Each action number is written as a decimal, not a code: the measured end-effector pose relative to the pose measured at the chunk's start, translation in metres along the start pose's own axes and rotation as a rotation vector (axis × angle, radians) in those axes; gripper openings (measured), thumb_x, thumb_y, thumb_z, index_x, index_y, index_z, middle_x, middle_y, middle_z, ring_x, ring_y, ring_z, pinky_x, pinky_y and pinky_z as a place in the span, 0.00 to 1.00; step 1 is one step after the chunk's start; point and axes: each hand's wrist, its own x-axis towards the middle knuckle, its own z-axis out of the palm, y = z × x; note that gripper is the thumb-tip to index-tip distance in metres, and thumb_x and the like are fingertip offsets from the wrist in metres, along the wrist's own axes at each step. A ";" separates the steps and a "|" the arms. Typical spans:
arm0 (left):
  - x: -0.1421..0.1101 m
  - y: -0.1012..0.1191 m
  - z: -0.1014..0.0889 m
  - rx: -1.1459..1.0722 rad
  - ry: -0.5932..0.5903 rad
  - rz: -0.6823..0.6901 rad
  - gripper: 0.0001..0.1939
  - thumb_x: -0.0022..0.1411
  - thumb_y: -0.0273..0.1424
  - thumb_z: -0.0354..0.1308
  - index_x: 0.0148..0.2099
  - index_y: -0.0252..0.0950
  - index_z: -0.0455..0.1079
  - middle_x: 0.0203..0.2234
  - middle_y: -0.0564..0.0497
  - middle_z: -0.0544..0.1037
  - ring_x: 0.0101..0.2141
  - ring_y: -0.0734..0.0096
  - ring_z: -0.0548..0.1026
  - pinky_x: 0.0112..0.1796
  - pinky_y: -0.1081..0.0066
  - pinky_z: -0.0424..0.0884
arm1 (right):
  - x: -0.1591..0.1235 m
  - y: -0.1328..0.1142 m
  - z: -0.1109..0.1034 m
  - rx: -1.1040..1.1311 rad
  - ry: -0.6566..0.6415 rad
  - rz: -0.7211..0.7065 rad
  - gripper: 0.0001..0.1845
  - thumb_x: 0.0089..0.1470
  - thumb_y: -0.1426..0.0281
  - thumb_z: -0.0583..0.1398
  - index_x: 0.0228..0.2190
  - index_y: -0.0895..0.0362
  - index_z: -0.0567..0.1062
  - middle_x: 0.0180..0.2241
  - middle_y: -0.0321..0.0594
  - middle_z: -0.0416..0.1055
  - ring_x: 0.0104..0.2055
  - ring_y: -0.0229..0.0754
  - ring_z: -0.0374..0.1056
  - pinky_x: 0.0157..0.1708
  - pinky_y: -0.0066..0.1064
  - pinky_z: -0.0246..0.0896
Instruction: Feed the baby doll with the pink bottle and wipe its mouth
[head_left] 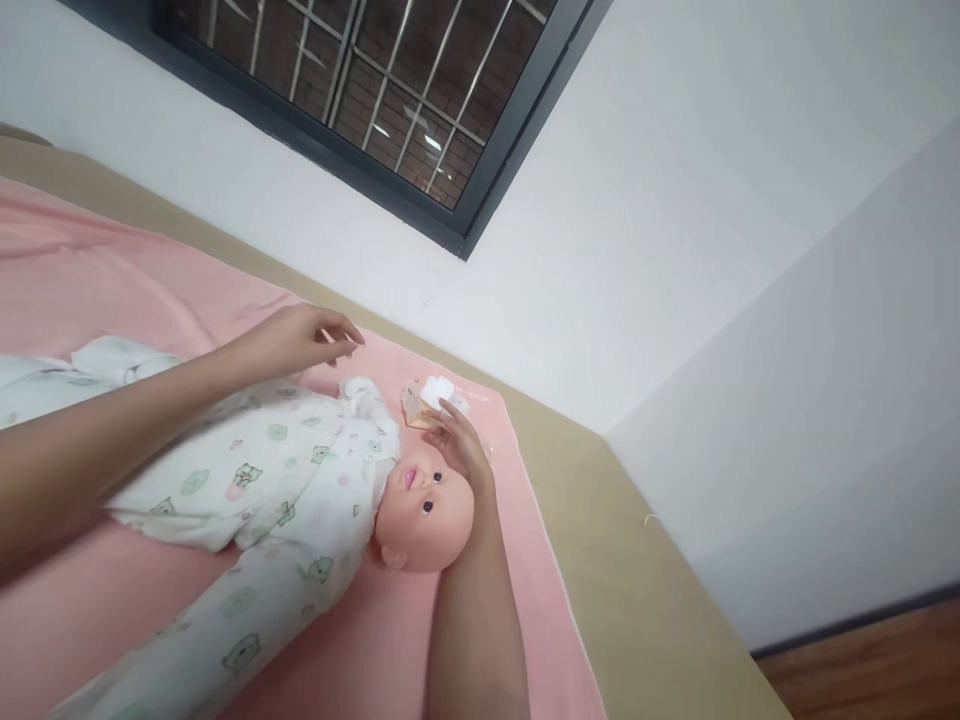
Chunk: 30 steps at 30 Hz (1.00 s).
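A baby doll (424,500) in a white printed sleepsuit (277,470) lies on a pink sheet (525,560). My right hand (461,440) rests by the doll's forehead, its fingertips touching a small white packet (435,393) just beyond the head. My left hand (300,338) hovers above the doll's far shoulder with the fingers loosely curled and apart, holding nothing.
The pink sheet covers a tan mattress (637,590) pushed into a corner of white walls (675,230). A dark-framed barred window (390,90) is above. Wooden floor (877,670) shows at the lower right.
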 end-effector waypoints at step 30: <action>0.026 -0.131 0.000 0.044 -0.047 -0.138 0.42 0.48 0.52 0.57 0.59 0.30 0.59 0.41 0.48 0.75 0.38 0.60 0.72 0.37 0.67 0.69 | -0.005 0.014 -0.049 -0.774 0.912 -0.371 0.22 0.41 0.72 0.55 0.42 0.59 0.71 0.46 0.50 0.68 0.51 0.51 0.63 0.51 0.40 0.59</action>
